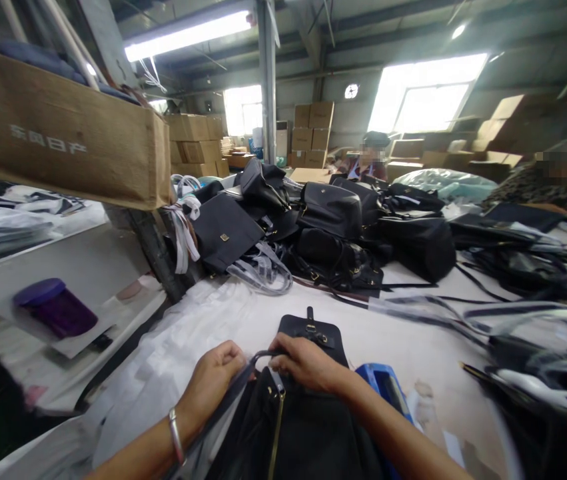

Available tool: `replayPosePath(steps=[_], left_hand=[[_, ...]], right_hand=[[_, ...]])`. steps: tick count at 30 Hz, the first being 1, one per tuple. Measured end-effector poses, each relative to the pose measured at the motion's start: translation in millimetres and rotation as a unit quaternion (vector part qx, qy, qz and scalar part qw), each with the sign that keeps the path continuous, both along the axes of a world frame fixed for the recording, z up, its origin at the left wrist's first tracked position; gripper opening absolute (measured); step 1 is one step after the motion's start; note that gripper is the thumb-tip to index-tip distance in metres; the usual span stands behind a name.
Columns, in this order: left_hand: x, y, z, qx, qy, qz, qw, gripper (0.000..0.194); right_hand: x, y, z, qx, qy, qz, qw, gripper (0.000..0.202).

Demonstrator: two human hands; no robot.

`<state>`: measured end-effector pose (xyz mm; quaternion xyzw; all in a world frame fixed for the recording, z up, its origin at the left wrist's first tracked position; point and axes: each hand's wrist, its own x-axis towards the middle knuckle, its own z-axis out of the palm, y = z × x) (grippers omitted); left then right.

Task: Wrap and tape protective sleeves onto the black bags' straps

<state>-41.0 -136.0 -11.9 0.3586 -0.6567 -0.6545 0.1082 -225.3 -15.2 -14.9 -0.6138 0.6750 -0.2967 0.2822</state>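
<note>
A black bag (323,427) with a gold zipper (277,427) lies in front of me, its flap (333,332) with small metal fittings spread away from me. A dark strap (262,354) arches over its near left part. My right hand (303,361) pinches that strap between thumb and fingers, above the bag. Just to the left, my left hand (217,375), with a silver bangle at the wrist, has its fingers closed on the same strap, which trails back along the forearm. The fingertips of both hands are partly hidden.
Black bags (333,210) are heaped across the table's far side. White wrapping sheets (163,353) lie at left, a blue object (386,387) at right. A brown bag (63,127) hangs upper left, above a purple container (56,308). Two people (374,157) are beyond.
</note>
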Motion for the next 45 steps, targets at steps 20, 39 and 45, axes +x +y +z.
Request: replayPosePath(steps=[20, 39, 45], left_hand=[[-36.8, -9.6, 3.5, 0.015, -0.030, -0.090, 0.995, 0.015], [-48.2, -14.7, -18.3, -0.107, -0.038, -0.104, 0.988, 0.015], [-54.3, -26.3, -9.8, -0.179, -0.050, -0.127, 0.974, 0.014]], right_hand=[[-33.5, -5.7, 9.9, 0.114, -0.212, 0.137, 0.961, 0.040], [-31.1, 13.1, -13.2, 0.043, -0.018, 0.055, 0.997, 0.012], [-35.7, 6.8, -6.8, 0.080, -0.108, 0.100, 0.986, 0.027]])
